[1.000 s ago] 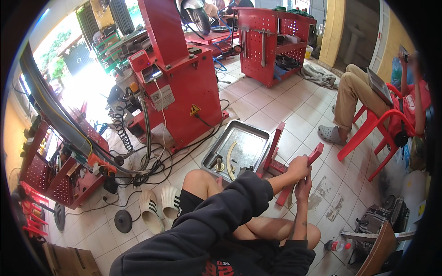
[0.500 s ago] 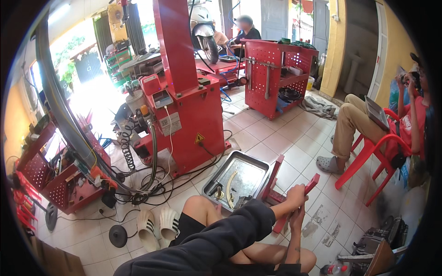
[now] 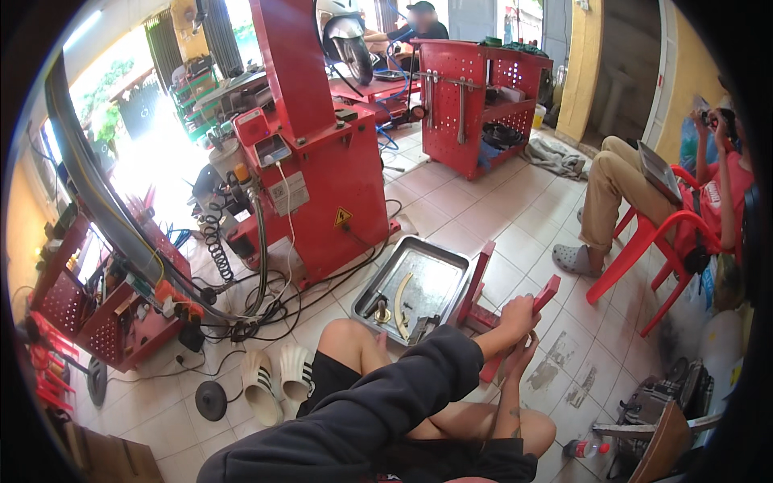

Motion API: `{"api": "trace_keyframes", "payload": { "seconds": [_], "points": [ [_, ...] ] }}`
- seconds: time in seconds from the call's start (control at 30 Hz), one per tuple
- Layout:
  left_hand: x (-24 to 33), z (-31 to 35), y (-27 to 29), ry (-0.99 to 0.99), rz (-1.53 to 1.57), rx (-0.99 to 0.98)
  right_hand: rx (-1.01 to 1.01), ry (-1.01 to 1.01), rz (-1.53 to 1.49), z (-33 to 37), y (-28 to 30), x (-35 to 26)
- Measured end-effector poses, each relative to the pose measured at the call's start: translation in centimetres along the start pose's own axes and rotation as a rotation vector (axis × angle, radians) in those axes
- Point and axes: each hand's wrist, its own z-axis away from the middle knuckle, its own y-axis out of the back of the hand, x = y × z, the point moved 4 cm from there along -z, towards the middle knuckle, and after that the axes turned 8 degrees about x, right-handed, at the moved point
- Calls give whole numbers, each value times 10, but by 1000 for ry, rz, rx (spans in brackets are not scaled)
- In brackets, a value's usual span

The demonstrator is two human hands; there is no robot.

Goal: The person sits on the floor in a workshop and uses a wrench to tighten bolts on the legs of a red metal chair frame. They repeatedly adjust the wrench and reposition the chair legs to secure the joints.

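In front of me stands a low red metal frame with two raised bars, and both of my hands are at its right-hand bar (image 3: 549, 291). My left hand (image 3: 518, 317), at the end of a dark sleeve, is closed round that bar. Just below it is my right hand (image 3: 521, 354), its fingers curled close under the left; what they hold is hidden. Left of the frame, a metal tray (image 3: 431, 251) lies on the floor. Inside are a curved pale strip (image 3: 400, 307), a brass-coloured fitting (image 3: 382, 312) and several small dark parts.
A red machine (image 3: 338, 201) with cables at its foot stands ahead. Behind it are a red tool cart (image 3: 451, 121) and a motorcycle (image 3: 346, 40) with a person beside it. Another person sits on a red chair (image 3: 636, 249) at right. Pale slippers (image 3: 262, 386) lie at left.
The view has shifted slightly, so the surroundings sit a little higher and further left. Both hands remain together at the red bar, and the tray's contents look unchanged.
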Motion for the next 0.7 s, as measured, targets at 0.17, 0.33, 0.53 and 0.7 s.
{"api": "trace_keyframes", "payload": {
  "seconds": [0.17, 0.33, 0.53, 0.7],
  "points": [
    [-1, -1, -2, -24, -4, 44, -65, 99, 44, 0, 16, 10],
    [2, -1, -1, -9, -14, 53, -63, 159, 149, -3, 16, 14],
    [0, 0, 0, 17, 4, 58, 51, 230, 313, 3, 21, 12],
    [1, 5, -6, -12, 10, 127, 91, 193, 149, -8, 32, 38]
  ]
}}
